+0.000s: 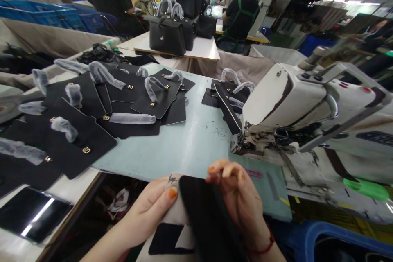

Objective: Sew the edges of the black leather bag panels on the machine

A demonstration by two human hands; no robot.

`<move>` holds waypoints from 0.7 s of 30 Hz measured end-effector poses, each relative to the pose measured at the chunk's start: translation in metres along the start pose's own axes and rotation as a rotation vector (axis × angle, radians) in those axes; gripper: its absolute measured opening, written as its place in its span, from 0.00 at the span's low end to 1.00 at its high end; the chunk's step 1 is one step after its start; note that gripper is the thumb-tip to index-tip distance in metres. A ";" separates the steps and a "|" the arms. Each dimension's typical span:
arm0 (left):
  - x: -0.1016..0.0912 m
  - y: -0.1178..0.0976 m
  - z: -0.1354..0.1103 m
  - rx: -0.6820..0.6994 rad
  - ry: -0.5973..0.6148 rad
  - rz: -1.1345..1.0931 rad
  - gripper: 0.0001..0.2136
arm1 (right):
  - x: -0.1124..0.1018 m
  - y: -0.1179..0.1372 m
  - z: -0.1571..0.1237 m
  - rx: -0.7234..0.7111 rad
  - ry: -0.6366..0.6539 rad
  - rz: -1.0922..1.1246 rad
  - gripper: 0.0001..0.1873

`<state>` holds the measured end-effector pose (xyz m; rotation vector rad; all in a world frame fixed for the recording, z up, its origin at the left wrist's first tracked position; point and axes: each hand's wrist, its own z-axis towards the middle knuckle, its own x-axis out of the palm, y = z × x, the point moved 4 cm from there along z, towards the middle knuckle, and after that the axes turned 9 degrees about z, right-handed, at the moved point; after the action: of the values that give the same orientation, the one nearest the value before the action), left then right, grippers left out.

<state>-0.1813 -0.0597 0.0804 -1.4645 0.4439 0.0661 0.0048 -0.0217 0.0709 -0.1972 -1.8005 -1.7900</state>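
Observation:
My left hand [156, 200] is closed on a beige fabric panel [173, 215], its thumb pressed on the face near a small dark printed mark. A black patch [166, 237] lies on the panel's lower part. A long black leather-like piece [202, 217] with a rounded corner stands against the panel's right side. My right hand [239, 196] is raised beside the black piece, fingers loosely bent and apart, with nothing visible between the fingertips. Part of its palm is hidden behind the black piece.
A white sewing machine [276, 102] stands at the right of the pale green tabletop [199, 139]. Black bag panels [156, 98] with wrapped handles lie at the left. A phone [33, 213] rests at lower left, a blue bin [344, 233] at lower right. Finished bags [167, 35] and people are behind.

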 end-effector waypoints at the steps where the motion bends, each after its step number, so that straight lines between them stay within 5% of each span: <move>1: 0.000 -0.002 0.001 0.022 0.025 0.016 0.21 | -0.002 0.009 0.004 -0.090 0.079 -0.208 0.16; 4: 0.000 -0.002 0.003 -0.002 0.074 0.063 0.18 | -0.003 0.017 0.012 -0.190 0.328 -0.719 0.16; 6: -0.004 0.003 0.003 -0.092 0.025 0.088 0.16 | -0.004 0.013 0.013 -0.208 0.381 -0.822 0.16; 12: -0.010 0.010 -0.005 -0.245 -0.082 0.004 0.16 | -0.006 -0.003 0.002 -0.257 0.184 -0.899 0.16; 21: -0.003 -0.006 0.006 -0.196 -0.141 0.125 0.14 | -0.008 0.002 -0.005 -0.287 0.139 -0.943 0.15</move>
<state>-0.1807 -0.0540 0.0877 -1.6109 0.4229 0.3182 0.0141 -0.0233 0.0685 0.7756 -1.6310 -2.5991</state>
